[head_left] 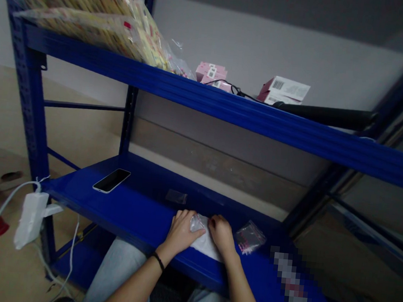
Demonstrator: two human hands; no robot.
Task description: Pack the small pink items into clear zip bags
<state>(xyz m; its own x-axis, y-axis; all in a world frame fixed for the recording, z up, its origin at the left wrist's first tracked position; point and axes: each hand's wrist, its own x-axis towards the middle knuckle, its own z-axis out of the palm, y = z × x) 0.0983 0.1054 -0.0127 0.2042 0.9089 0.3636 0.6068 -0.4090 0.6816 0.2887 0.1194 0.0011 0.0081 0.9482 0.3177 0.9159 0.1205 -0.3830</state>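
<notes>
On the blue shelf, a crinkled clear plastic bag (197,223) lies over a white sheet-like piece (208,245). My left hand (184,231) grips the bag's left side, thumb stretched across it and fingers bent over the far edge. Against the right side of the white piece is my right hand (221,234), its fingers curled in a pinch. What the right fingertips hold is hidden. Just right of that hand are clear plastic bags with pink marks (250,237). A small clear bag (176,196) lies flat beyond my left hand.
A phone (112,181) lies on the left of the blue shelf (138,211). The upper shelf beam (206,101) crosses ahead, with large filled bags (93,12), pink boxes (212,73) and a black bar (329,117) above. A white power strip (31,220) hangs at the left post.
</notes>
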